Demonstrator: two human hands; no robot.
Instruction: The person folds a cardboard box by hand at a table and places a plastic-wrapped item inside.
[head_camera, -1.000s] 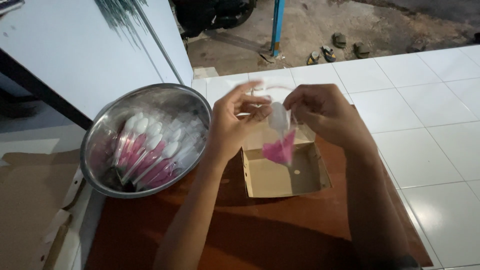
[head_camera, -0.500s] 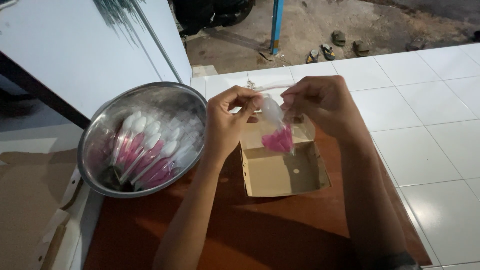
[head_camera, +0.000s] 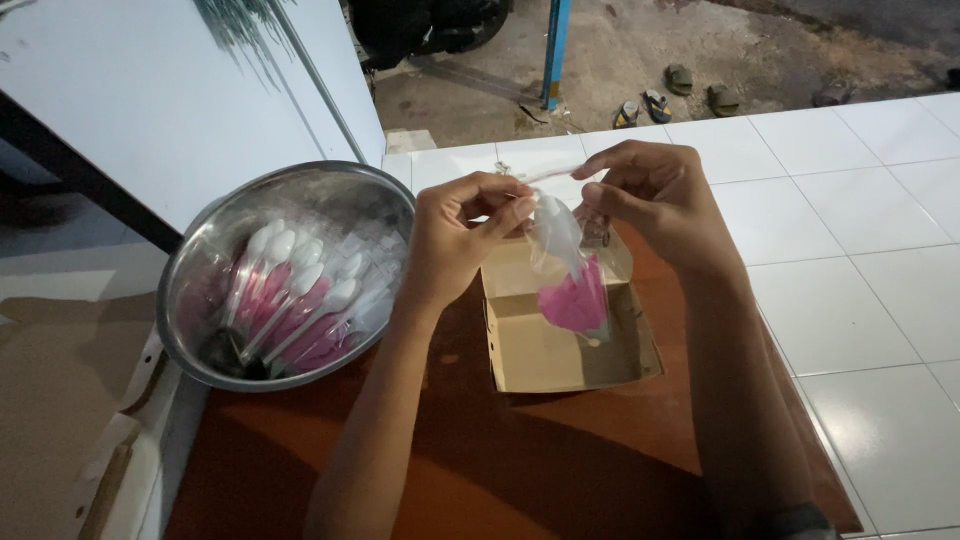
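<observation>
We see both hands, left (head_camera: 455, 235) and right (head_camera: 655, 200), pinching the neck of a clear bag of pink filling (head_camera: 570, 280) above the open cardboard box (head_camera: 565, 340); steel bowl (head_camera: 285, 275) of filled bags at left on the worktop (head_camera: 500, 460).

a small clear bag (head_camera: 570, 275) hangs straight down over an open brown box (head_camera: 560, 345). pink stuff fills its bottom. its top is pinched.
</observation>
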